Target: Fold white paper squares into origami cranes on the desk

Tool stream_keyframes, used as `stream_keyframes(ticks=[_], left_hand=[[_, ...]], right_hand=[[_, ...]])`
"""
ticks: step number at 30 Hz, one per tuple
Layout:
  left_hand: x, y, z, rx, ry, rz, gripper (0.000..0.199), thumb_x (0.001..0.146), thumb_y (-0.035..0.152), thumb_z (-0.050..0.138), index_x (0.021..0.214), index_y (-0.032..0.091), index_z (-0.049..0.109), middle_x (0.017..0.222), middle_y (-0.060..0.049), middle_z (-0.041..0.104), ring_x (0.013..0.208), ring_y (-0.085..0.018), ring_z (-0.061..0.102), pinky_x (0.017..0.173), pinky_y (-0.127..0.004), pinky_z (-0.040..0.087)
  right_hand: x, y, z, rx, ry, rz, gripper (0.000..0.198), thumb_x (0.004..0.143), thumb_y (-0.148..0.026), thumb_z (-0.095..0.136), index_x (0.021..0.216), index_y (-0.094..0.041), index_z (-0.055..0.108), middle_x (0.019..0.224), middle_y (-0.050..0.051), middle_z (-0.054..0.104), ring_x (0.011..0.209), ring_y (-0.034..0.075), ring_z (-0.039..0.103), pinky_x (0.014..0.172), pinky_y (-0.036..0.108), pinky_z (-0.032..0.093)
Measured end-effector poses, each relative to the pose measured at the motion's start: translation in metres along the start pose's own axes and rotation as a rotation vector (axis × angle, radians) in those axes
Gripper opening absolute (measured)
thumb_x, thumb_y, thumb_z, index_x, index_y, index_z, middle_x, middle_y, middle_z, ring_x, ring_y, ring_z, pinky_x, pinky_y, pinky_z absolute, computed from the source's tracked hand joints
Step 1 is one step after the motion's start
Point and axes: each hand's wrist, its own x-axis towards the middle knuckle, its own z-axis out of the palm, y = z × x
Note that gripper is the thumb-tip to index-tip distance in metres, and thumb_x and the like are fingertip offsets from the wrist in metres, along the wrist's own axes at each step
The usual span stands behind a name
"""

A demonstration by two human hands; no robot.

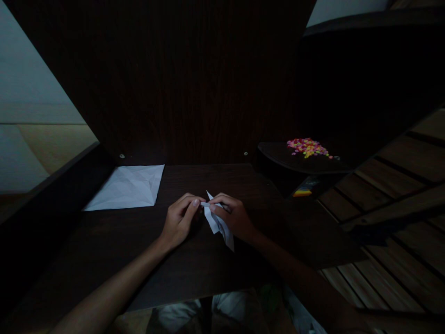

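Observation:
Above the middle of the dark desk, a folded piece of white paper [212,222] with pointed ends is held between both hands. My left hand [181,218] pinches a narrow tip of it between thumb and fingers. My right hand [231,214] is closed on its upper part, thumb and forefinger near that same tip. Part of the paper is hidden behind the right hand's fingers. To the left, a creased white sheet [134,188] lies flat on the desk, apart from both hands.
A dark wooden desk [114,250] has a tall back panel [181,83] and a low side wall [45,199]. On a small curved shelf [274,150] at the right sits a heap of small pink and yellow pieces [309,147]. Wooden slats [389,273] show at the right.

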Motion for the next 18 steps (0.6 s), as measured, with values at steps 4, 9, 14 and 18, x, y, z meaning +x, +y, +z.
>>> stream_keyframes(ticks=[4, 9, 14, 18], left_hand=[[-0.0025, -0.0027, -0.0016, -0.130, -0.023, -0.019, 0.020, 0.089, 0.029, 0.052, 0.097, 0.016, 0.064, 0.084, -0.005, 0.062, 0.076, -0.017, 0.060, 0.069, -0.029, 0.049], [-0.0060, -0.0041, -0.0004, -0.267, -0.048, -0.061, 0.021, 0.083, 0.026, 0.060, 0.100, 0.014, 0.061, 0.087, -0.007, 0.063, 0.073, -0.016, 0.061, 0.066, -0.029, 0.051], [-0.0068, -0.0010, 0.0032, -0.254, -0.042, -0.050, 0.027, 0.079, 0.021, 0.065, 0.103, 0.013, 0.058, 0.088, -0.008, 0.063, 0.073, -0.016, 0.062, 0.068, -0.029, 0.053], [-0.0064, 0.0013, 0.0055, -0.245, -0.042, -0.038, 0.030, 0.078, 0.020, 0.066, 0.105, 0.013, 0.055, 0.089, -0.009, 0.063, 0.075, -0.016, 0.063, 0.071, -0.030, 0.054]], right_hand=[[0.0005, 0.0031, 0.0004, 0.007, 0.006, 0.007, 0.011, 0.083, -0.023, 0.058, 0.081, -0.018, 0.068, 0.079, 0.001, 0.064, 0.075, 0.014, 0.059, 0.067, 0.026, 0.042], [0.0004, 0.0040, 0.0007, -0.004, 0.033, 0.009, 0.010, 0.082, -0.024, 0.059, 0.081, -0.019, 0.068, 0.079, 0.002, 0.065, 0.073, 0.014, 0.059, 0.066, 0.026, 0.043], [-0.0013, 0.0048, 0.0026, -0.018, 0.052, 0.012, 0.010, 0.082, -0.026, 0.060, 0.082, -0.019, 0.067, 0.080, 0.002, 0.063, 0.073, 0.013, 0.058, 0.065, 0.025, 0.044], [-0.0021, 0.0051, 0.0035, 0.004, 0.079, 0.036, 0.008, 0.080, -0.026, 0.062, 0.083, -0.019, 0.066, 0.078, 0.001, 0.062, 0.068, 0.013, 0.057, 0.060, 0.024, 0.044]])
